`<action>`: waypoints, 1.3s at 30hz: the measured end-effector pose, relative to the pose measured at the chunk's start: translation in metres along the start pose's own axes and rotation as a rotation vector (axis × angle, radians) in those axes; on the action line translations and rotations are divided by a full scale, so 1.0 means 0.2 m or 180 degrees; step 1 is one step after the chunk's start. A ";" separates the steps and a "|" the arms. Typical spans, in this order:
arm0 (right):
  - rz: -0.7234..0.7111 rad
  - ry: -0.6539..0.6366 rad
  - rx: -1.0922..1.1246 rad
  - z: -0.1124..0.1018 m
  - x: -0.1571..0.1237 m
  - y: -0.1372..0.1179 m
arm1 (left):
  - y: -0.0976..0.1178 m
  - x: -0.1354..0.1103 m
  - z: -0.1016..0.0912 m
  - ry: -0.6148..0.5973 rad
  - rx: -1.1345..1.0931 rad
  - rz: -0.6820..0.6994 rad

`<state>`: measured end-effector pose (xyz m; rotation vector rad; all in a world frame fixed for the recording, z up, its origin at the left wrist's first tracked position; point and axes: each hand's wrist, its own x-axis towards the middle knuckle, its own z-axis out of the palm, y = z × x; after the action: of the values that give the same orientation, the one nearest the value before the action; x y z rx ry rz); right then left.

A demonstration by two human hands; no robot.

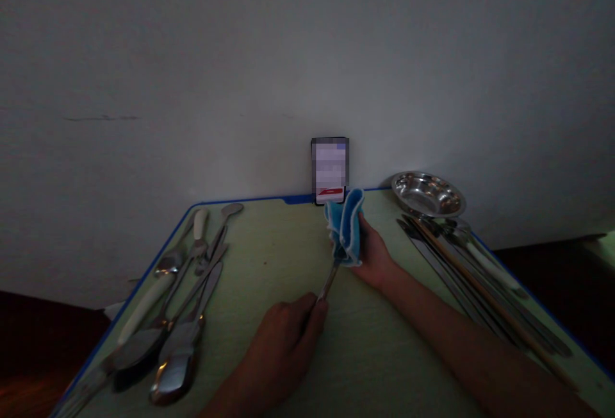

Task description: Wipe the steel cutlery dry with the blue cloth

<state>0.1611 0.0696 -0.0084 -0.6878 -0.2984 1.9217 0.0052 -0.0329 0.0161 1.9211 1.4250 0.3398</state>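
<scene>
My left hand (293, 334) is closed round the handle of a slim metal utensil (329, 281), which slants up and away from me. A blue cloth with pale edging (350, 229) is folded about the far end of that utensil, so its head is hidden and I cannot tell its kind. My right hand (372, 254) grips the cloth from the right side, its fingers mostly behind the fabric. Both hands are over the middle of the pale green table (269, 232).
Spoons, forks and other cutlery (187, 296) lie in a group on the left. At right are chopsticks (473, 283) and more metal utensils, beside a shiny steel bowl (427, 195). A phone (330, 168) leans against the wall at the table's blue back edge.
</scene>
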 end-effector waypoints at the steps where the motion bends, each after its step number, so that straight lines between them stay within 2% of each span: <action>1: -0.0024 -0.0050 0.0001 -0.01 0.00 0.00 | 0.00 0.00 0.00 -0.0016 0.0050 -0.0003; 4: -0.0128 -0.0132 -0.0012 -0.03 0.01 -0.01 | 0.00 0.01 -0.01 -0.0101 0.0172 -0.0010; 10: -0.0195 0.0016 0.0038 -0.03 0.01 -0.01 | -0.01 0.02 -0.01 -0.0058 0.0079 -0.0064; 16: 0.0229 0.0047 -0.0261 0.01 -0.03 0.01 | -0.02 0.02 0.00 -0.0098 -0.0532 -0.0227; 22: 0.0340 -0.0303 -0.0515 0.03 -0.06 0.06 | -0.06 0.03 0.01 0.0175 -0.0823 -0.0260; 27: 0.0387 -0.0487 -0.0457 0.02 -0.05 0.07 | -0.06 0.03 0.01 0.0225 -0.0795 -0.0146; 32: 0.0300 -0.0127 -0.0328 0.02 -0.04 0.04 | -0.04 0.03 0.00 0.0092 -0.0460 -0.0142; 36: -0.0065 0.0232 -0.0221 0.01 -0.01 -0.02 | -0.02 0.02 0.00 -0.0139 -0.0136 -0.0001; 39: -0.0286 0.0356 -0.0224 -0.01 0.00 -0.07 | -0.02 0.01 -0.01 -0.0258 -0.0069 0.0108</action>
<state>0.1717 0.0761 -0.0035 -0.8123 -0.3225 1.7872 0.0016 -0.0306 0.0145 1.9215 1.3325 0.2887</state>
